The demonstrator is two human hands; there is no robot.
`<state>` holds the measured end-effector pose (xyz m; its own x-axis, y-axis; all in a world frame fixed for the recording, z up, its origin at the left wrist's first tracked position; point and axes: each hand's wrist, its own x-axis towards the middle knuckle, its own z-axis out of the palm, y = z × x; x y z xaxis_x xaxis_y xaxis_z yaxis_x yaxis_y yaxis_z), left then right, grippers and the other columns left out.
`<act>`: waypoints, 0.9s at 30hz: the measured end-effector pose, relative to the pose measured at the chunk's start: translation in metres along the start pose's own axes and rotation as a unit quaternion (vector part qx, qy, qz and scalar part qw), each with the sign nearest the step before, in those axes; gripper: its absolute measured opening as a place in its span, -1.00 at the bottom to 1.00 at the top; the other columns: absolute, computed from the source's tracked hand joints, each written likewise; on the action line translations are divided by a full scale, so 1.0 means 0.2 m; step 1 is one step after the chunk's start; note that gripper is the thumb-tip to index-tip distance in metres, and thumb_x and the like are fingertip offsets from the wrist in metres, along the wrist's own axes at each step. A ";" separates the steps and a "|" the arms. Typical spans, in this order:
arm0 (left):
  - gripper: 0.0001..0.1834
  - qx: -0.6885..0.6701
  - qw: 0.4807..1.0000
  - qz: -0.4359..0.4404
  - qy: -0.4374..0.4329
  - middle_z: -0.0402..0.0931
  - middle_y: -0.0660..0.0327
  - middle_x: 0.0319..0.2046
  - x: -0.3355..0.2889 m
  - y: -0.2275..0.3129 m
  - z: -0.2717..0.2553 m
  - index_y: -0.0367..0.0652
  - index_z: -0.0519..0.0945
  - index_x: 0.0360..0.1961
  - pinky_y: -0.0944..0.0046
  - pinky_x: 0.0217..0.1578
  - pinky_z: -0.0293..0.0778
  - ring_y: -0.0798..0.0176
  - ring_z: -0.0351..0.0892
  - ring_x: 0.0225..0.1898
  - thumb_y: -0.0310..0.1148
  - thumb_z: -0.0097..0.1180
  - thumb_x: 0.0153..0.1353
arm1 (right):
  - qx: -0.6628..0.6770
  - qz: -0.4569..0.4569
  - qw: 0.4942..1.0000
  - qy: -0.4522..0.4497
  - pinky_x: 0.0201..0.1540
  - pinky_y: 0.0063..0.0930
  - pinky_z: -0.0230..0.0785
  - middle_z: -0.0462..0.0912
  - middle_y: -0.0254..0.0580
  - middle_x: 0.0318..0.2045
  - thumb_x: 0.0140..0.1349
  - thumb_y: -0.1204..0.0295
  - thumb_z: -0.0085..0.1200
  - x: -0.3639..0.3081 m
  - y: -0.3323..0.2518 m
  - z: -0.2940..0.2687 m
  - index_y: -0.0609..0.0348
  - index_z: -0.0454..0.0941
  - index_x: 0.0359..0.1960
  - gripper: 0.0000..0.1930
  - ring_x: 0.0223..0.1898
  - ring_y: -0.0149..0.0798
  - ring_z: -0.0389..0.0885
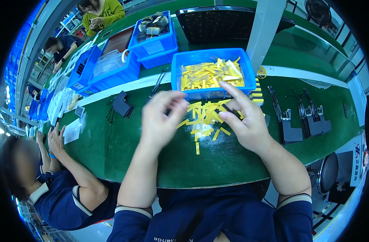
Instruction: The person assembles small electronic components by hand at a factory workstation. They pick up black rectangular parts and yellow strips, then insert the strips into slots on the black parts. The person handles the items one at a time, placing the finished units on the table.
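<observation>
Small yellow strips (198,115) lie in a loose pile on the green bench, between my two hands. My left hand (158,121) hovers at the pile's left side, slightly blurred, with its fingers curled in toward the thumb. Whatever it may pinch is too small to make out. At the pile's right side is my right hand (249,123), its index finger stretched forward and apart from the thumb. The thumb tip is beside a yellow strip (217,117); no grip on it shows. Just beyond stands a blue bin (212,93) holding many more yellow strips (206,75).
Black parts with cables (291,133) lie to the right, and another black part (122,105) to the left. Blue bins (154,48) stand far left, near a grey post (265,32). A co-worker (71,193) sits close on my left. A stool (327,173) is at right.
</observation>
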<state>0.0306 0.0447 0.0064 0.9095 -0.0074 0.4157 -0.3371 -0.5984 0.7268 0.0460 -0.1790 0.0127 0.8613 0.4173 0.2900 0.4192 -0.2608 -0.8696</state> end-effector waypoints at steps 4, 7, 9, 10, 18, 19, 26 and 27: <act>-0.75 -0.075 0.993 0.072 -0.063 0.52 0.23 -0.40 -0.08 0.13 0.13 -0.27 0.55 -0.17 0.43 -0.31 0.48 0.42 0.53 -0.36 -0.60 0.17 0.08 | -0.012 -0.043 0.999 0.016 -0.21 -0.33 0.43 0.61 0.00 -0.26 0.09 0.52 0.11 -0.01 0.03 0.05 0.15 0.43 0.03 -0.59 -0.27 -0.12 0.63; -0.83 -0.245 0.964 -0.057 -0.087 0.50 0.29 -0.41 -0.08 0.12 0.14 -0.27 0.54 -0.22 0.45 -0.33 0.46 0.46 0.50 -0.38 -0.58 0.14 0.13 | -0.029 -0.084 0.995 0.040 -0.28 -0.41 0.43 0.62 -0.05 -0.39 0.04 0.52 0.17 -0.01 0.03 0.05 0.25 0.58 -0.32 -0.85 -0.36 -0.12 0.61; -0.89 -0.356 0.913 -0.150 -0.135 0.49 0.32 -0.40 -0.06 0.10 0.12 -0.27 0.53 -0.26 0.45 -0.35 0.45 0.49 0.48 -0.39 -0.56 0.12 0.16 | -0.016 -0.083 0.995 0.048 -0.29 -0.44 0.42 0.62 -0.09 -0.44 0.03 0.52 0.18 -0.01 0.02 0.04 0.28 0.59 -0.40 -0.90 -0.40 -0.16 0.60; -0.91 -0.408 0.878 -0.195 -0.157 0.48 0.34 -0.40 -0.05 0.09 0.11 -0.27 0.53 -0.28 0.45 -0.35 0.44 0.50 0.47 -0.40 -0.55 0.11 0.17 | -0.012 -0.069 0.995 0.067 -0.30 -0.45 0.41 0.61 -0.10 -0.45 0.04 0.53 0.18 0.00 0.02 0.04 0.29 0.59 -0.41 -0.90 -0.40 -0.19 0.59; -0.80 0.213 0.968 0.021 -0.133 0.46 0.22 -0.45 -0.07 0.05 0.14 -0.27 0.52 -0.27 0.43 -0.44 0.40 0.40 0.49 -0.47 -0.50 0.20 0.05 | 0.058 -0.003 0.989 0.139 -0.27 -0.48 0.42 0.63 -0.12 -0.41 0.05 0.55 0.15 0.02 0.04 -0.03 0.32 0.57 -0.38 -0.89 -0.36 -0.28 0.60; -0.79 0.210 0.970 0.039 -0.116 0.46 0.21 -0.45 -0.08 0.08 0.14 -0.27 0.52 -0.26 0.44 -0.43 0.40 0.38 0.49 -0.48 -0.51 0.20 0.04 | 0.036 -0.021 0.990 0.131 -0.27 -0.47 0.42 0.63 -0.12 -0.41 0.04 0.55 0.15 0.02 0.04 -0.03 0.32 0.57 -0.37 -0.88 -0.35 -0.26 0.60; -0.66 -0.122 0.991 -0.011 -0.061 0.49 0.17 -0.27 -0.12 0.14 0.18 -0.33 0.46 -0.07 0.44 -0.22 0.44 0.41 0.49 -0.27 -0.52 0.15 0.10 | 0.002 -0.048 0.999 0.020 -0.37 -0.39 0.41 0.58 -0.08 -0.48 0.02 0.52 0.14 0.02 0.04 -0.01 0.29 0.57 -0.39 -0.87 -0.45 -0.18 0.58; -0.64 -0.117 0.991 -0.004 -0.062 0.50 0.16 -0.29 -0.12 0.13 0.19 -0.33 0.46 -0.07 0.43 -0.27 0.44 0.39 0.50 -0.30 -0.53 0.18 0.07 | -0.010 -0.064 0.998 0.027 -0.39 -0.39 0.41 0.58 -0.08 -0.49 0.02 0.51 0.14 0.01 0.05 -0.01 0.30 0.57 -0.40 -0.88 -0.46 -0.18 0.58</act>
<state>0.0099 -0.0013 -0.0053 0.9303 -0.1112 0.3495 -0.3640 -0.3963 0.8429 0.0532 -0.1823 0.0065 0.8147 0.4000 0.4198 0.5317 -0.2265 -0.8161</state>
